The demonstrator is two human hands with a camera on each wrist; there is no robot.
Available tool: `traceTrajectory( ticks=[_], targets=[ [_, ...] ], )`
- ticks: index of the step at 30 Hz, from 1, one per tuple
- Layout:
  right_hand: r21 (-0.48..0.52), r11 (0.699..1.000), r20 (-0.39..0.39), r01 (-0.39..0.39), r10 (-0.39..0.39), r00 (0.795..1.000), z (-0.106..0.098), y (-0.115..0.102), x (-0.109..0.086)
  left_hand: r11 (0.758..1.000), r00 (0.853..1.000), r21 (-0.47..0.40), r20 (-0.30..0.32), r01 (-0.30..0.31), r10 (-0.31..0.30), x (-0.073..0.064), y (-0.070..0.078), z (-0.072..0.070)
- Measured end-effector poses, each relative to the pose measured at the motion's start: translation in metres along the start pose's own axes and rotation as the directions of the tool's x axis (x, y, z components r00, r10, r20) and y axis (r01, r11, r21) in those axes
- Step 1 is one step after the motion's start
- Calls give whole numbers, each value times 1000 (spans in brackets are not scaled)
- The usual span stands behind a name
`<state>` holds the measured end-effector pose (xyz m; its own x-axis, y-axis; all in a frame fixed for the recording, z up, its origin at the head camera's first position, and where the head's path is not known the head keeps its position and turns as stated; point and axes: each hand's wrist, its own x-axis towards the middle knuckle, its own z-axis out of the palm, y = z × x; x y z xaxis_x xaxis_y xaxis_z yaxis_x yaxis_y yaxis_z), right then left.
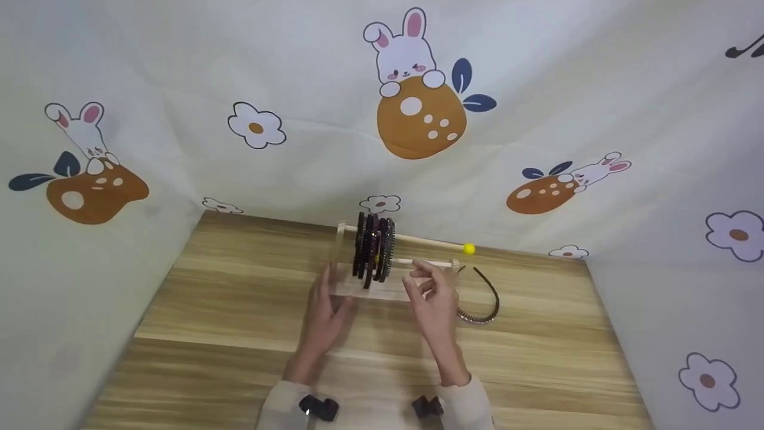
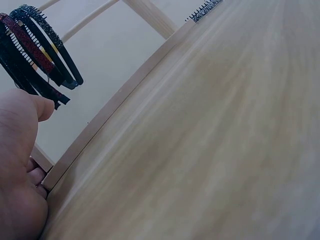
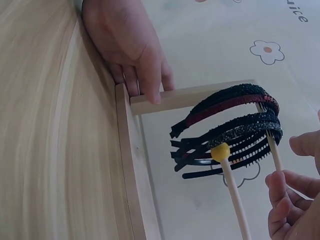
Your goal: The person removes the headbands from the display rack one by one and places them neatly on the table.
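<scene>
A light wooden rack (image 3: pixel 175 97) stands on the table, several dark headbands (image 1: pixel 375 248) hanging close together on its rod near the left end. One band is reddish; others look black or glittery grey. My left hand (image 1: pixel 325 316) holds the rack's left upright, thumb over it and fingers reaching behind. Beside the rods on the right, my right hand (image 1: pixel 434 298) has loosely bent fingers, thumb apart, with nothing visibly held. Its fingers (image 3: pixel 284 192) overlap a rod in the right wrist view; contact is unclear. A yellow ball (image 3: pixel 220 152) caps one rod near the headbands.
Another headband (image 1: pixel 496 295), dark with a studded part, lies on the wood-grain table (image 1: pixel 239 286) just right of my right hand. A second yellow ball (image 1: pixel 469 249) ends the far rod. Behind and at both sides rises a pale printed cloth (image 1: pixel 298 65) with rabbits and flowers.
</scene>
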<state>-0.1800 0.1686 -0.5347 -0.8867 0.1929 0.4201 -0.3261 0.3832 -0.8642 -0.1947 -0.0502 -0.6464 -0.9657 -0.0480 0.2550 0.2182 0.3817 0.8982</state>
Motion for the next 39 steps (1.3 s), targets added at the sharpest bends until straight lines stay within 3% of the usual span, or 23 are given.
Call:
traceTrajectory(
  ticks=[8,19,27,39],
  targets=[
    [57,997,12,-49,48,999,10,-6,2,1000,1000,20,7,1,-1,1,0,2],
    [142,985,89,-94,82,993,25,-10,8,999,1000,-14,-8,-29,29,-1,-2,0],
    [136,978,109,-156,142,984,32,-11,8,1000,1000,5,1,5,-5,-3,-2,0],
    [167,972,116,-164,145,982,34,-8,8,1000,1000,-3,3,23,-23,-1,2,-1]
  ],
)
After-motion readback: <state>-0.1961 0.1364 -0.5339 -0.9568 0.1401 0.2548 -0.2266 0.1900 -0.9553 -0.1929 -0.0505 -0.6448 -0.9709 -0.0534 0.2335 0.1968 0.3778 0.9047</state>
